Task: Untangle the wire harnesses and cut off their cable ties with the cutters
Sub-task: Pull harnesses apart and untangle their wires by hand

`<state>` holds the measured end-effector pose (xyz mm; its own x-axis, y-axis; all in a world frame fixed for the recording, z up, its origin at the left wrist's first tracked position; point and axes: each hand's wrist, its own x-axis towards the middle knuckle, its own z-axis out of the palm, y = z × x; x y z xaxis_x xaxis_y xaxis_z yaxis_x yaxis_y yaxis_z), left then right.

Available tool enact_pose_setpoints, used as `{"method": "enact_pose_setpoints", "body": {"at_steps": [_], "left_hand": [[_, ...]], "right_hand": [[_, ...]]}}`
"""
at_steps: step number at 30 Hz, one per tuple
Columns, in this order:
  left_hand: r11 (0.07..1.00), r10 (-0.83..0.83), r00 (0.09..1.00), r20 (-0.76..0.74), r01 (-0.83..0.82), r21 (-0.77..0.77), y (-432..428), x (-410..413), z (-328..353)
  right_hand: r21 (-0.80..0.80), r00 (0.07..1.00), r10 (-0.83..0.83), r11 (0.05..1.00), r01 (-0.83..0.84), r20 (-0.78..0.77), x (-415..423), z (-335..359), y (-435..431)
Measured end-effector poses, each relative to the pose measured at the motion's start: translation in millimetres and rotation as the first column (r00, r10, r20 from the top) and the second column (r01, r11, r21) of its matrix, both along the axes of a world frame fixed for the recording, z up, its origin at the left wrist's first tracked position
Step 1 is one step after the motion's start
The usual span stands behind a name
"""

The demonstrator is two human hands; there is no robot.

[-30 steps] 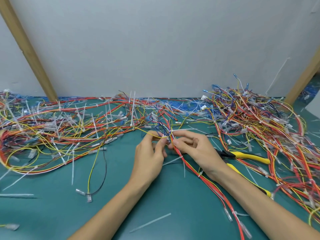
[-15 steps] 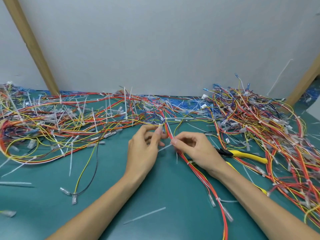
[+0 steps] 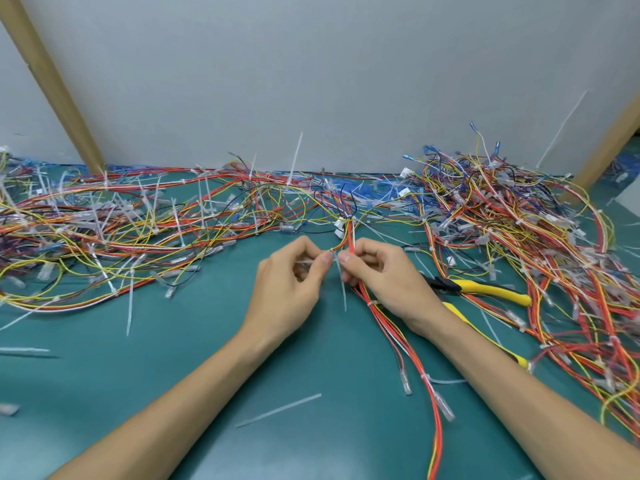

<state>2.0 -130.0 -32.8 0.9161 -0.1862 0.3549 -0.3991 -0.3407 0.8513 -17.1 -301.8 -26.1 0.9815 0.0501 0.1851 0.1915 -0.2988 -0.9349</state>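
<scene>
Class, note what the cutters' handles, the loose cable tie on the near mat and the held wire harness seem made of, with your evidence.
Cutters' handles: probably plastic grips, matt, uniform yellow.
Loose cable tie: likely nylon, translucent whitish thin flat strip.
Wire harness: seemingly smooth plastic insulation in red, orange and yellow; conductors hidden.

Teal tabletop (image 3: 138, 393), pale grey back wall (image 3: 311, 81), left wooden batten (image 3: 52, 84), right wooden batten (image 3: 609, 147), both slanted.

Matt table top (image 3: 173, 393), glossy plastic-insul. wires (image 3: 502, 220), translucent plastic ties (image 3: 278, 410), wood battens (image 3: 48, 81), cutters (image 3: 485, 289) w/ smooth handles
</scene>
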Motion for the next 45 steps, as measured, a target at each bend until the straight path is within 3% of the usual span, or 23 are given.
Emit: {"method": "enact_pose_setpoints", "body": {"at_steps": [5, 13, 18, 20, 23, 28, 37, 40, 45], "left_hand": [[0.998, 0.061, 0.996, 0.068, -0.062, 0.007, -6.5, -11.3, 2.6], [0.994, 0.098, 0.992, 0.077, -0.094, -0.057, -10.6, -18.3, 3.2], [0.966, -0.036, 0.998, -0.059, 0.02, -0.259, -7.4, -14.4, 8.4], [0.946, 0.0, 0.999, -0.035, -0.011, -0.323, -6.2, -13.6, 10.4], [0.979, 0.083, 0.996, 0.045, -0.073, -0.192, -4.8, -10.1, 8.0], [0.999, -0.032, 0.999, -0.015, 0.032, 0.006, -5.5, -5.1, 4.3], [0.998, 0.033, 0.999, -0.007, -0.033, 0.044, -3.0, -3.3, 2.1], [0.995, 0.041, 0.999, 0.032, -0.044, 0.092, -3.8, -5.1, 3.2], [0.99, 0.053, 0.997, 0.054, -0.059, 0.127, -4.0, -6.2, 4.1]], "right_hand": [[-0.007, 0.999, -0.047, 0.999, 0.047, -0.017, -0.4, 4.6, 0.9], [0.113, 0.998, -0.033, 0.993, 0.038, -0.045, -2.6, 7.7, 1.1], [0.123, 1.0, -0.022, 0.992, 0.022, 0.0, -5.6, 4.7, 0.1], [0.156, 1.0, -0.001, 0.988, 0.005, -0.024, -6.4, 5.7, -0.8], [0.218, 0.998, 0.036, 0.976, -0.022, -0.06, -5.4, 6.2, -1.7], [0.289, 0.993, 0.092, 0.955, -0.069, -0.068, -6.7, 8.7, -2.3], [-0.049, 0.97, -0.15, 0.986, 0.162, 0.191, -6.8, -2.1, 4.0], [-0.333, 0.914, -0.099, 0.912, 0.242, 0.393, -11.8, -0.6, 6.6], [-0.491, 0.908, -0.116, 0.809, 0.322, 0.403, -19.5, -1.0, 14.0]]}}
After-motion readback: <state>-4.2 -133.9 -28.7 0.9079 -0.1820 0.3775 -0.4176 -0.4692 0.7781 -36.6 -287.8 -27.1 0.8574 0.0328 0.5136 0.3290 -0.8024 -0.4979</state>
